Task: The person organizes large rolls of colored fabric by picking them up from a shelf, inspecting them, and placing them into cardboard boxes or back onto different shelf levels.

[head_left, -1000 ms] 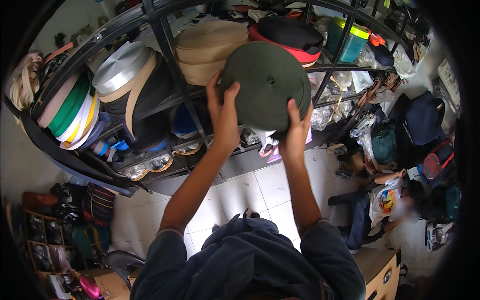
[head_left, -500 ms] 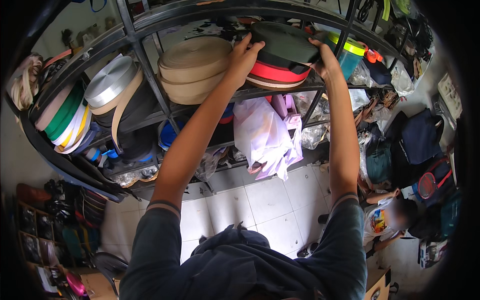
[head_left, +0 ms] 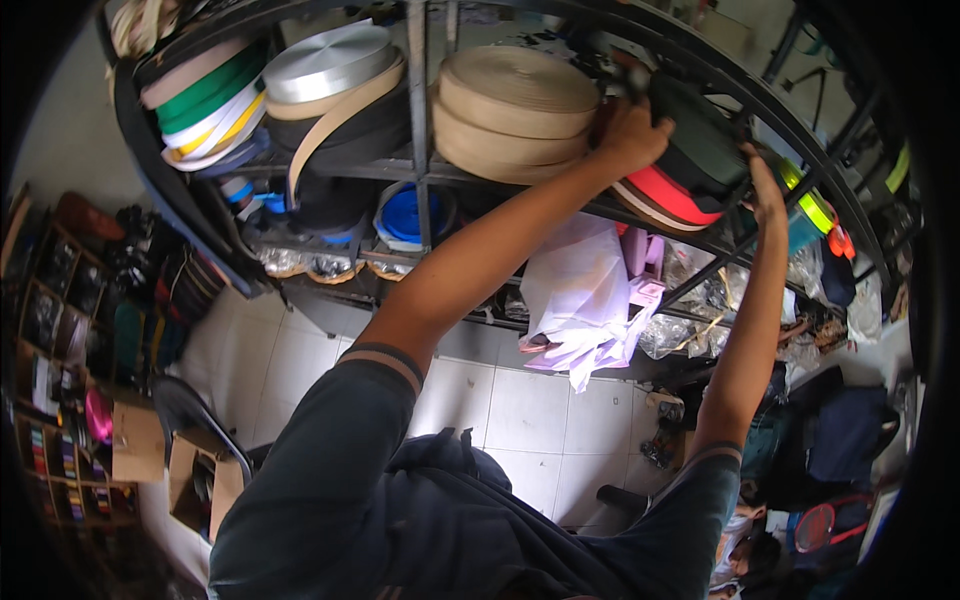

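Note:
A dark green roll of webbing [head_left: 695, 120] lies tilted on top of a stack on the upper shelf. Under it are a black layer and a red roll [head_left: 665, 193], with a pale-edged brown one lowest. My left hand [head_left: 638, 137] grips the stack's left side, its fingers bent at the green roll's edge and slightly blurred. Against the right side of the same roll is my right hand [head_left: 765, 185], its fingertips partly hidden. Left of my left hand stand stacked beige webbing rolls [head_left: 517, 105].
Black metal shelving [head_left: 420, 140] spans the front, with an upright beside my right hand. Silver [head_left: 330, 60] and green rolls [head_left: 210, 95] fill its left. Below hangs a white plastic bag [head_left: 570, 290]. A cardboard box [head_left: 190, 480] stands lower left; a person [head_left: 740, 545] is lower right.
My view has swung, so the shelf appears farther right and turned. The green roll and the stack under it now look more tilted. Both hands remain at the roll's sides.

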The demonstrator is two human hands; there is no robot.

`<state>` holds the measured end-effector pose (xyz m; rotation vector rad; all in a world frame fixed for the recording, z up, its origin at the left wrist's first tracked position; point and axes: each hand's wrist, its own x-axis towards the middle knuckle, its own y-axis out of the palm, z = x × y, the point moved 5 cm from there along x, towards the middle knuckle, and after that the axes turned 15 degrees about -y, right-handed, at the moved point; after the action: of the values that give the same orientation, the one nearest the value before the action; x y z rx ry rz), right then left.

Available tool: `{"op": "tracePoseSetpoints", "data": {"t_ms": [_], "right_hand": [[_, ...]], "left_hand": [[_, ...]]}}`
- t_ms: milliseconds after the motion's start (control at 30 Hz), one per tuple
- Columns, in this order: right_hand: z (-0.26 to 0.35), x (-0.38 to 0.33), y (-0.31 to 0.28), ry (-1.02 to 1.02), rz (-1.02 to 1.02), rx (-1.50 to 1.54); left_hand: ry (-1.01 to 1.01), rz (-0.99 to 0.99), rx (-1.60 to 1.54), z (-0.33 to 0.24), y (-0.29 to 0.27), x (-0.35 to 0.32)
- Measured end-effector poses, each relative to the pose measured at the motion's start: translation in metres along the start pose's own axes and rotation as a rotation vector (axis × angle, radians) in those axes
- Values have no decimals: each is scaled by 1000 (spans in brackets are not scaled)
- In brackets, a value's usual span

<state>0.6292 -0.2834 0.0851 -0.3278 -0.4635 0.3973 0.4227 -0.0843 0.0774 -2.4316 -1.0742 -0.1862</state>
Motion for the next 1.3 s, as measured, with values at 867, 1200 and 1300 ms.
{"op": "tracePoseSetpoints", "data": {"t_ms": [867,1200,1300], "right_hand": [[270,-211,398,-740,126,369],[280,-184,442,-808,135,94],[263,-169,452,-778,28,20]], "left_hand": [[-190,-440,241,137,-454,15],[-107,-216,-77,188,-462,66],[-174,-171,-194,187,-456,73]]}}
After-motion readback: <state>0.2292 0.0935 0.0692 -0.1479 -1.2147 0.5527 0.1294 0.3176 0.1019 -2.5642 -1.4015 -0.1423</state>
